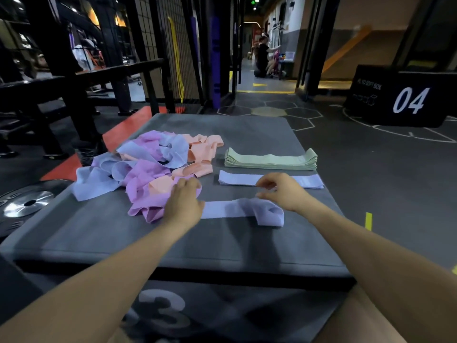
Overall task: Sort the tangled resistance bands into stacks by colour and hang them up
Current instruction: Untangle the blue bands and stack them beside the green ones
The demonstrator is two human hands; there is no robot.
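Though perhaps unpinched, hands (232, 198) on blue band (237, 210).

A single head-worn wide-angle camera looks forward and down from close above the near edge of a grey foam box (173, 243) (its far edge faces a gym corridor), both forearms entering from below.

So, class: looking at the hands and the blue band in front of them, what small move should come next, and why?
Probably smooth the loose blue band flat and lay it on the flat blue band behind it. Its right end is folded over, the left hand rests on its left end, and the right hand hovers above the fold. The green stack is already tidy.
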